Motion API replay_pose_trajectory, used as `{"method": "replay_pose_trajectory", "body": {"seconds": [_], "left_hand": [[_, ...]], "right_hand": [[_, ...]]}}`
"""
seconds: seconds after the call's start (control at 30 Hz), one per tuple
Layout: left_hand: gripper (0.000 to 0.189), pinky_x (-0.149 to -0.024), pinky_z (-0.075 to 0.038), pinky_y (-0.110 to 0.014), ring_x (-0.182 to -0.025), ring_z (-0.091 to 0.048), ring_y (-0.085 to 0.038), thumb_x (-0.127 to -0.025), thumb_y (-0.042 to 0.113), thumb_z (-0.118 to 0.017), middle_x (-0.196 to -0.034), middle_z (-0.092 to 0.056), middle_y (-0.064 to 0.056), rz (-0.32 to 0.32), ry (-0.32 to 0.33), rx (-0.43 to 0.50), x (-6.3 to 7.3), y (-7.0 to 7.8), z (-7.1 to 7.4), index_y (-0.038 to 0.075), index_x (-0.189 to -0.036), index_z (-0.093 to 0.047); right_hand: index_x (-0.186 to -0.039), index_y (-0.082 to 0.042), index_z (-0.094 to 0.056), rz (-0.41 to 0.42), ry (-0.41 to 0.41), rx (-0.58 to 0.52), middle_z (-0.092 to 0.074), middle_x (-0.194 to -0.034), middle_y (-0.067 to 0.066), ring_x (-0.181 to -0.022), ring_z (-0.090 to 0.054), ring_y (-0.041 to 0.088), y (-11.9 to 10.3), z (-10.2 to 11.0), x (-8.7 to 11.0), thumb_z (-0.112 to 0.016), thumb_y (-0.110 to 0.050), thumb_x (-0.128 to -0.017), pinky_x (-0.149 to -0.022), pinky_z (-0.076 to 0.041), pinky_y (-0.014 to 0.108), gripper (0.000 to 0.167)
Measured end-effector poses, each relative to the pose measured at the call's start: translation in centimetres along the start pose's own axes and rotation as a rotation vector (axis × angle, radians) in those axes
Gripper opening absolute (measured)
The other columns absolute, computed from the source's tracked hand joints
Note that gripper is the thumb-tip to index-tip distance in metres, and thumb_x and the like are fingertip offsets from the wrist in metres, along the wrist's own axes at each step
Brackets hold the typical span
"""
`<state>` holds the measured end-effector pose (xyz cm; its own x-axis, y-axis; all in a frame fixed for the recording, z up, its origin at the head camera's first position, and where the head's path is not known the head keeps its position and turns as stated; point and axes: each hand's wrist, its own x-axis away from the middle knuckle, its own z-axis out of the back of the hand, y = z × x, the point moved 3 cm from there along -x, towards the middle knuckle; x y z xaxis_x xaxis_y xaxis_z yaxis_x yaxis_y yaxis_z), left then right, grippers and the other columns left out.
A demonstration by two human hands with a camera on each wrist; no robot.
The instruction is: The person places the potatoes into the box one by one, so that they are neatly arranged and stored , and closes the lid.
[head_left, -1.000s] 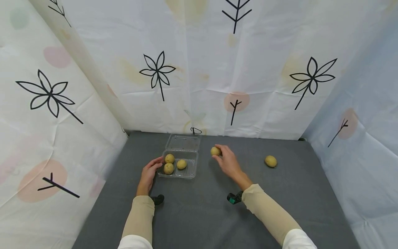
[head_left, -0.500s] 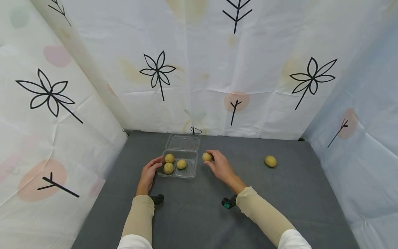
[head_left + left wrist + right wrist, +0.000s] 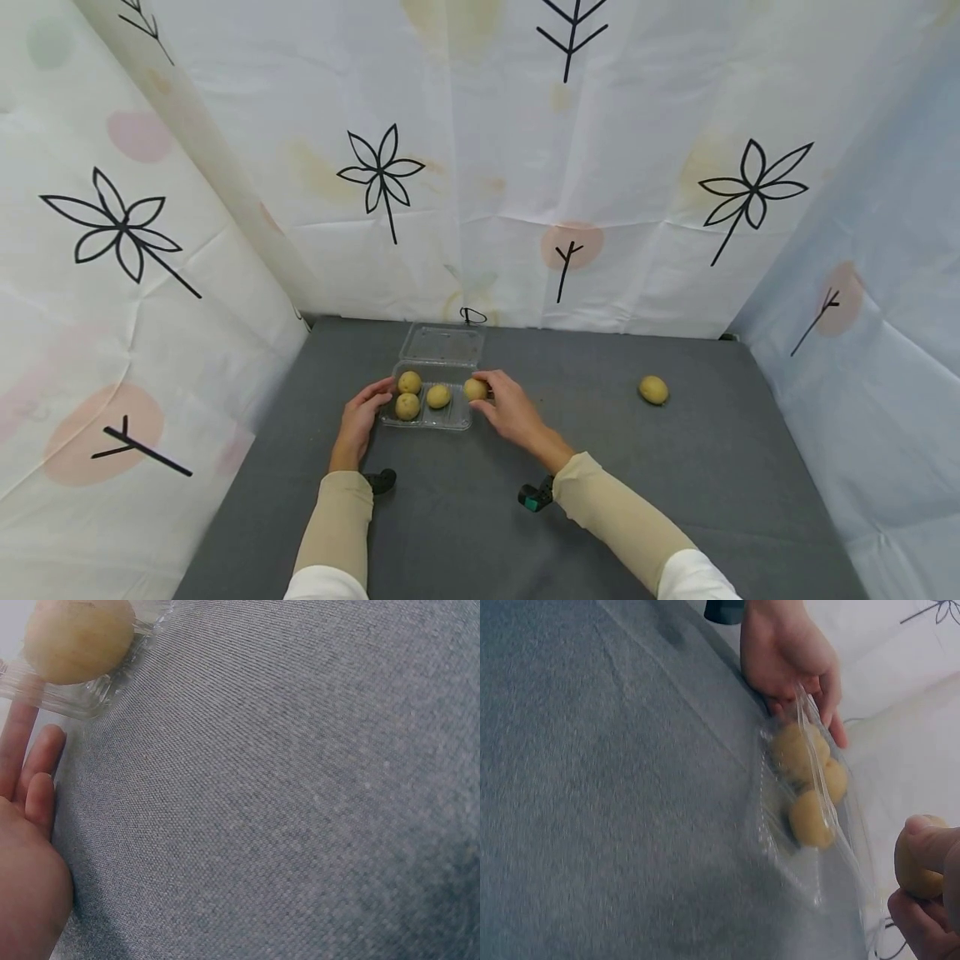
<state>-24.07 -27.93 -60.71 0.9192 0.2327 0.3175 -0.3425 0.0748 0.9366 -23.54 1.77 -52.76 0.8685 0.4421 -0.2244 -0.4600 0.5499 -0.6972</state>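
A clear plastic clamshell box (image 3: 450, 420) stands with its lid (image 3: 442, 343) folded back. Two potatoes (image 3: 407, 407) lie along its left side, and a third potato (image 3: 438, 396) sits near its middle. My left hand (image 3: 362, 417) rests against the left wall, its fingers (image 3: 21, 735) stretched along the plastic in the left wrist view. Between thumb and fingers my right hand (image 3: 510, 410) pinches another potato (image 3: 474, 389) over the box's right edge. From the right wrist, that held potato (image 3: 915, 866) appears raised above the box.
One more potato (image 3: 653, 389) lies alone on the grey cloth-covered table (image 3: 600, 367), off to the right. White patterned curtains (image 3: 495, 167) close off the back and both sides. A thin black loop (image 3: 472, 315) is at the table's back edge, behind the lid.
My right hand has carried its potato leftward and toward me, from beside the box to over its right edge. The left hand, the box and the other potatoes have stayed put.
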Motion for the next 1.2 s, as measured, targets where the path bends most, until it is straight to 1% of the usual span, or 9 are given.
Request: {"method": "replay_pose_trajectory", "body": {"seconds": [0.1, 0.27, 0.47, 0.6, 0.73, 0.9, 1.0, 1.1, 1.2], "left_hand": [[0.04, -0.119, -0.033, -0.046, -0.141, -0.046, -0.024, -0.103, 0.021, -0.059, -0.151, -0.056, -0.012, -0.003, 0.0, 0.004, -0.1, -0.1, 0.1, 0.018, -0.143, -0.059], [0.04, -0.119, -0.033, -0.045, -0.14, -0.047, -0.023, -0.103, 0.021, -0.059, -0.15, -0.057, -0.011, -0.012, 0.001, 0.003, -0.2, -0.3, 0.1, 0.018, -0.143, -0.06], [0.041, -0.121, -0.033, -0.046, -0.142, -0.046, -0.024, -0.103, 0.022, -0.06, -0.15, -0.056, -0.012, -0.018, -0.004, 0.0, -0.1, -0.3, 0.2, 0.018, -0.143, -0.06], [0.041, -0.122, -0.031, -0.046, -0.143, -0.045, -0.024, -0.103, 0.022, -0.059, -0.151, -0.056, -0.011, -0.017, -0.003, 0.0, -0.1, -0.3, 0.1, 0.018, -0.143, -0.059], [0.041, -0.122, -0.031, -0.047, -0.144, -0.045, -0.024, -0.103, 0.022, -0.059, -0.151, -0.056, -0.011, -0.018, 0.001, 0.0, -0.1, -0.2, 0.1, 0.018, -0.144, -0.059], [0.041, -0.121, -0.032, -0.046, -0.143, -0.045, -0.024, -0.103, 0.022, -0.059, -0.15, -0.057, -0.012, -0.014, 0.006, -0.007, -0.1, -0.3, 0.1, 0.019, -0.143, -0.06], [0.041, -0.12, -0.033, -0.046, -0.142, -0.046, -0.023, -0.103, 0.023, -0.06, -0.15, -0.057, -0.011, -0.011, 0.002, -0.016, -0.1, -0.3, 0.1, 0.019, -0.143, -0.06], [0.041, -0.12, -0.033, -0.046, -0.142, -0.046, -0.023, -0.102, 0.024, -0.06, -0.15, -0.058, -0.01, -0.012, 0.001, -0.019, 0.0, -0.4, 0.0, 0.02, -0.143, -0.06], [0.041, -0.12, -0.034, -0.046, -0.142, -0.047, -0.023, -0.102, 0.024, -0.06, -0.15, -0.058, -0.01, -0.024, 0.001, -0.017, 0.0, -0.4, -0.1, 0.02, -0.143, -0.06]], "right_hand": [[-0.139, 0.0, -0.056, 0.018, -0.018, -0.013, -0.062, -0.129, 0.015, -0.112, -0.066, 0.025, -0.6, -0.5, -0.2, -0.073, -0.011, -0.093, -0.092, -0.058, 0.034, 0.05], [-0.14, -0.003, -0.056, 0.031, -0.05, -0.023, -0.062, -0.131, 0.013, -0.114, -0.065, 0.024, -1.2, -1.6, -0.6, -0.073, -0.012, -0.094, -0.093, -0.058, 0.034, 0.05], [-0.14, -0.002, -0.055, 0.042, -0.087, -0.078, -0.06, -0.133, 0.014, -0.115, -0.065, 0.025, -1.8, -3.0, -0.8, -0.072, -0.011, -0.095, -0.095, -0.057, 0.038, 0.05], [-0.142, -0.002, -0.054, 0.045, -0.119, -0.112, -0.059, -0.136, 0.014, -0.119, -0.064, 0.026, -2.1, -3.9, -1.0, -0.071, -0.01, -0.095, -0.098, -0.056, 0.038, 0.05], [-0.142, -0.004, -0.054, 0.042, -0.13, -0.096, -0.059, -0.136, 0.013, -0.119, -0.063, 0.024, -2.2, -4.7, -1.4, -0.071, -0.011, -0.095, -0.098, -0.056, 0.035, 0.051], [-0.142, -0.007, -0.055, 0.02, -0.13, -0.058, -0.06, -0.135, 0.011, -0.116, -0.063, 0.021, -2.0, -5.7, -1.8, -0.07, -0.016, -0.096, -0.094, -0.056, 0.03, 0.049], [-0.141, -0.007, -0.055, -0.002, -0.128, -0.051, -0.062, -0.133, 0.011, -0.112, -0.063, 0.022, -1.9, -6.1, -1.9, -0.07, -0.018, -0.097, -0.09, -0.056, 0.03, 0.048], [-0.142, -0.006, -0.055, -0.019, -0.133, -0.035, -0.062, -0.134, 0.012, -0.111, -0.063, 0.022, -1.8, -6.4, -1.9, -0.07, -0.02, -0.097, -0.088, -0.055, 0.032, 0.049], [-0.142, -0.007, -0.055, -0.017, -0.149, 0.014, -0.061, -0.137, 0.011, -0.116, -0.063, 0.023, -1.6, -6.6, -1.9, -0.068, -0.023, -0.099, -0.092, -0.055, 0.035, 0.049]]}}
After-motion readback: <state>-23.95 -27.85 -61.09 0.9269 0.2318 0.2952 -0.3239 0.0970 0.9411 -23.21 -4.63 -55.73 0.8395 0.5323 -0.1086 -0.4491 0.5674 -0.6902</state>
